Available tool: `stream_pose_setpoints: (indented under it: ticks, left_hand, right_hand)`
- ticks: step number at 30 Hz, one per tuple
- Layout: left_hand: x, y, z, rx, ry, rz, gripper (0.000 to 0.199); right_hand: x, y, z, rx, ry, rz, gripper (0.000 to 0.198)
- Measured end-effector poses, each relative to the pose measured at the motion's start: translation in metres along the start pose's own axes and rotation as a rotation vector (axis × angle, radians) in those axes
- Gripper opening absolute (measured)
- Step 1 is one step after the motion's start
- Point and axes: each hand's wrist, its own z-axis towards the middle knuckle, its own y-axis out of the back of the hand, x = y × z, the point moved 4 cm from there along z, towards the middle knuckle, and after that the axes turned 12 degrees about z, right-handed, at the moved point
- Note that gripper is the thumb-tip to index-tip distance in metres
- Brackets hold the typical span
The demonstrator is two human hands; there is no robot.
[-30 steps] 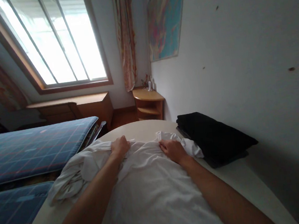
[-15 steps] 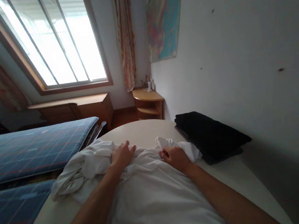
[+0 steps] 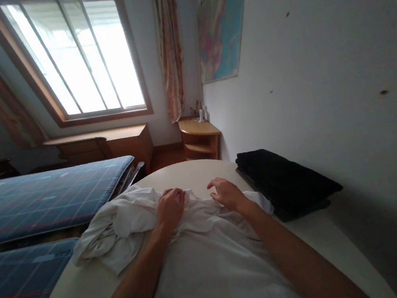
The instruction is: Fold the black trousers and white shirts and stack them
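A creased white cloth [image 3: 211, 262], perhaps a garment, lies across a round pale table [image 3: 186, 169]. Bunched folds spread on its left side. At its far edge my left hand [image 3: 171, 208] is closed, fingers and thumb pinching some of the fabric. Just to the right, my right hand [image 3: 228, 194] hovers over the same edge, its thumb and fingers apart with nothing visible between them. Beyond the right hand sits a folded black cloth stack [image 3: 284, 180].
Blue plaid mattresses [image 3: 46, 200] flank the table on the left. Past the table stand a small wooden corner shelf [image 3: 199, 127] and a wooden desk [image 3: 125, 133] under the window. The white wall [image 3: 317, 59] rises on the right.
My left hand has moved slightly right and its fingers have closed on the cloth. My right hand has let go of the edge, lifted a little and opened.
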Motion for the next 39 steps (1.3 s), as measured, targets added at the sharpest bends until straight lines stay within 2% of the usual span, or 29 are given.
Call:
stream_pose_setpoints:
  ticks: [3, 8, 11, 17, 20, 24, 30, 35, 39]
  left_hand:
    - [-0.001, 0.006, 0.004, 0.010, 0.026, -0.105, 0.026]
    - [-0.010, 0.023, 0.009, 0.057, 0.020, -0.348, 0.024]
    - [-0.017, 0.032, 0.011, 0.068, -0.004, -0.416, 0.021]
    - [-0.025, 0.042, 0.011, 0.150, 0.014, -0.484, 0.025]
    - [-0.028, 0.048, 0.010, 0.225, -0.029, -0.421, 0.022]
    - [-0.027, 0.059, 0.013, 0.154, -0.063, -0.253, 0.009]
    - [-0.025, 0.064, 0.014, 0.119, -0.077, -0.338, 0.018]
    - [-0.022, 0.062, 0.014, 0.142, -0.043, -0.380, 0.018]
    - [-0.020, 0.061, 0.015, 0.108, -0.024, -0.382, 0.014]
  right_hand:
    - [0.007, -0.011, 0.006, -0.010, 0.124, 0.147, 0.023]
    - [0.019, -0.019, 0.002, -0.033, 0.183, 0.410, 0.025]
    - [0.028, -0.010, 0.001, -0.049, 0.195, 0.555, 0.026]
    - [0.037, 0.015, 0.002, -0.143, 0.223, 0.649, 0.015]
    - [0.037, 0.022, 0.002, -0.160, 0.237, 0.687, 0.011]
    - [0.038, 0.030, 0.000, -0.156, 0.295, 0.708, 0.009]
    - [0.044, 0.037, -0.004, -0.122, 0.380, 0.571, 0.020]
    - [0.038, 0.037, 0.000, -0.189, 0.278, 0.504, 0.012]
    - [0.031, 0.036, 0.001, -0.263, 0.183, 0.498, 0.016]
